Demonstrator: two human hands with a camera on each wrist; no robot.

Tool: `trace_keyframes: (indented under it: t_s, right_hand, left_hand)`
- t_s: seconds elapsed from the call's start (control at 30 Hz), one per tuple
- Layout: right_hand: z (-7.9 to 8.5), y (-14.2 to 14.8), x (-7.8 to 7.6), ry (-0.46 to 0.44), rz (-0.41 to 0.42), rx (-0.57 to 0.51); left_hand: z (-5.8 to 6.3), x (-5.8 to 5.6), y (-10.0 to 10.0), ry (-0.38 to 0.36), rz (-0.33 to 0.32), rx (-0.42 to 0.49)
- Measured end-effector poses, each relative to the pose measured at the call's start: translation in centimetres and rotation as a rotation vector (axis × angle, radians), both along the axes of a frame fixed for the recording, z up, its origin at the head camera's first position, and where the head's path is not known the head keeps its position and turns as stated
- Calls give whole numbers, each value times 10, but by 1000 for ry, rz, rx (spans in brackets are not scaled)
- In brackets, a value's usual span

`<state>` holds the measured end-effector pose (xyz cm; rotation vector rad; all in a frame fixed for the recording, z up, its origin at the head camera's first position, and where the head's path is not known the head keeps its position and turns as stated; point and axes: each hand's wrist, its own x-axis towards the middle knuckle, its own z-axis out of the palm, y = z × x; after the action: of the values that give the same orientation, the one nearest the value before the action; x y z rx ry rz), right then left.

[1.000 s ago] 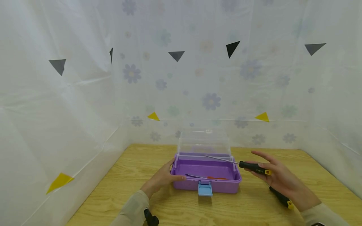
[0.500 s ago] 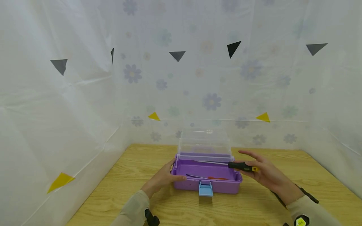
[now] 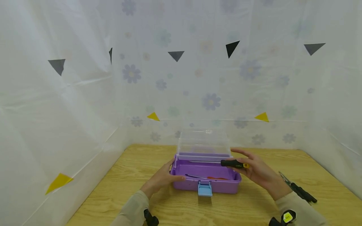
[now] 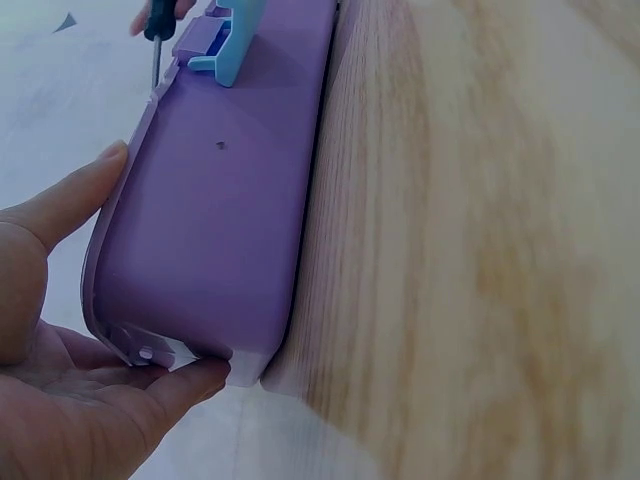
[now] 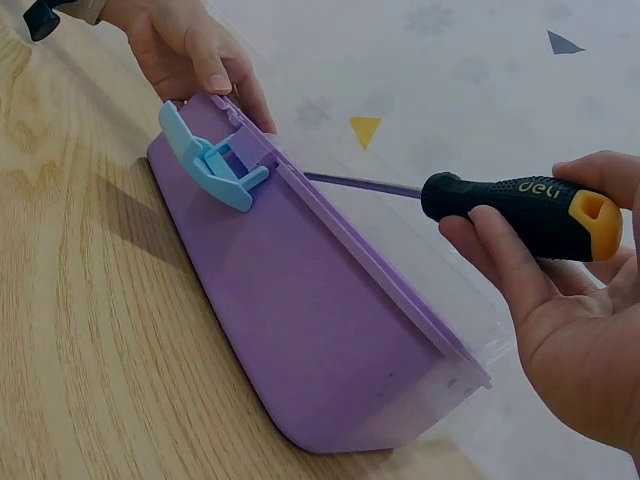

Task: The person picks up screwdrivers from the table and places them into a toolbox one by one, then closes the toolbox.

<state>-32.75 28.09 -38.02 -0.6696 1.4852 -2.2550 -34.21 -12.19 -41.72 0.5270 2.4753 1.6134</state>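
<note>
A purple toolbox (image 3: 223,187) stands on the table with its transparent lid (image 3: 203,141) raised and its light blue latch (image 3: 205,189) hanging at the front. My left hand (image 3: 162,180) grips its left end, thumb on the front rim, fingers around the corner. In my right hand (image 3: 258,174) is a black and yellow screwdriver (image 5: 520,215), held by the handle between thumb and fingers. Its shaft points left across the box opening. Inside lie an orange-red piece (image 3: 217,178) and a thin dark shaft (image 3: 193,176), partly hidden by the front wall.
Black-handled pliers (image 3: 301,191) lie on the wooden table (image 3: 113,188), right of my right wrist. White flowered sheeting (image 3: 198,78) hangs close behind and on both sides. Wrist cameras sit on both sleeves.
My right hand has moved left with the screwdriver, bringing it from the box's right side to over the opening. The pliers have come into view. My left hand has stayed on the toolbox.
</note>
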Motion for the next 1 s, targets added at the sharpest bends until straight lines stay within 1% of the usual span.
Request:
trace_keyframes:
  t_s: [0.23,0.4,0.53,0.7,0.83,1.0]
  right_hand:
    - [1,-10,0,39,-38,114]
    - [2,-20,1,45,-43,188]
    - [5,-27,6,57,-76,281]
    - [7,-33,13,121,-140,407]
    - [6,-37,12,168,-179,438]
    - [5,-41,9,174,-196,410]
  left_hand:
    - [2,4,0,5,0,18]
    - [4,2,-1,13,0,29]
    - [1,4,-1,18,5,21]
    - [-4,7,-1,22,5,17]
    - [-5,7,-2,30,5,28]
    - [-3,6,-4,35,1,31]
